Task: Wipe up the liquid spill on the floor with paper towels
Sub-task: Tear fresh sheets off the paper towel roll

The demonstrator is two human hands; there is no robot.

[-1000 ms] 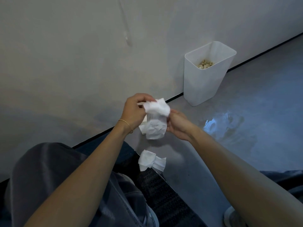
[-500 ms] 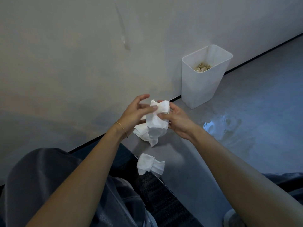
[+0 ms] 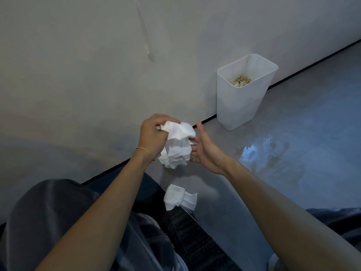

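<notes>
I note crumpled white paper towel (image 3: 176, 148) at frame centre, long axis vertical, hanging down; left hand (image 3: 153, 136) grip clamped on its top; right hand (image 3: 207, 153) grip apart, fingers straight beside it. Glistening spill (image 3: 261, 153) right-centre on floor (image 3: 293, 192).

A white bin (image 3: 242, 106) holding beige scraps (image 3: 241, 81) stands against the wall (image 3: 78, 75).

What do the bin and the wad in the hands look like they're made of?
The bin looks like white plastic, smooth and slightly translucent, judging by its thin, even walls and rounded corners. The wad gripped by the left hand looks like soft white paper towel, matte, with crumpled folds and creases.
</notes>
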